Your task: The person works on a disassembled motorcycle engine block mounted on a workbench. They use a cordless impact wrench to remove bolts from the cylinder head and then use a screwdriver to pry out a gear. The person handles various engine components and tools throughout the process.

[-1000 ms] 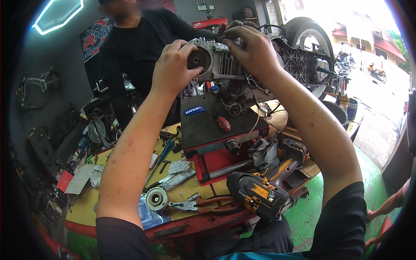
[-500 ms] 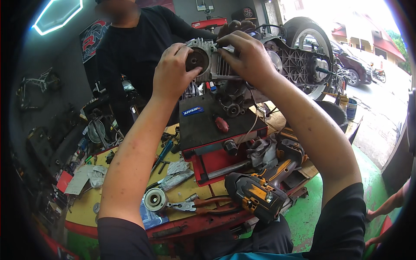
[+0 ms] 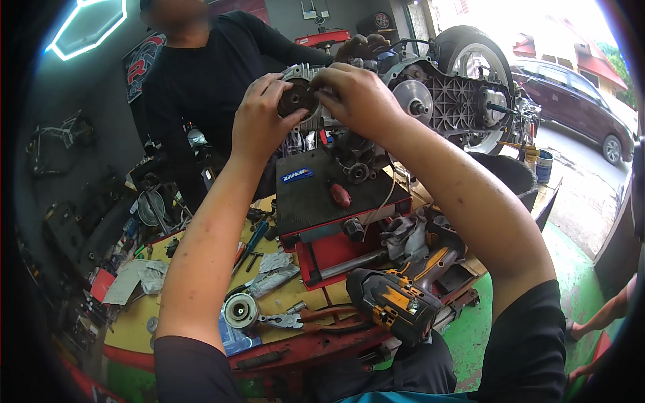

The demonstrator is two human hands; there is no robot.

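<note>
A dark, round metal disc (image 3: 293, 99) sits at the finned end of a scooter engine (image 3: 356, 144). My left hand (image 3: 261, 111) closes round its left side, fingers over the top and thumb across the lower face. At the disc's right rim, my right hand (image 3: 353, 97) has its fingers and thumb bent together; whatever they pinch is hidden. The engine's ribbed case (image 3: 457, 101) stretches right toward the wheel (image 3: 480, 64), with a shiny round pulley (image 3: 411, 99) on it. A black-topped red stand (image 3: 306, 201) lies below the engine, bearing a red, rounded tool (image 3: 340, 195).
Opposite stands a co-worker in black (image 3: 205, 74), a dark-gloved hand (image 3: 363, 48) at the engine. On the yellow bench (image 3: 195, 295) lie a yellow-and-black impact wrench (image 3: 393, 302), pliers (image 3: 285, 320), a round metal part (image 3: 240, 310) and rags (image 3: 406, 235). A drum (image 3: 543, 168) stands right.
My right hand has moved left from the finned cylinder to the disc's right rim, uncovering the pulley. My left hand stays on the disc. The car outside has moved right.
</note>
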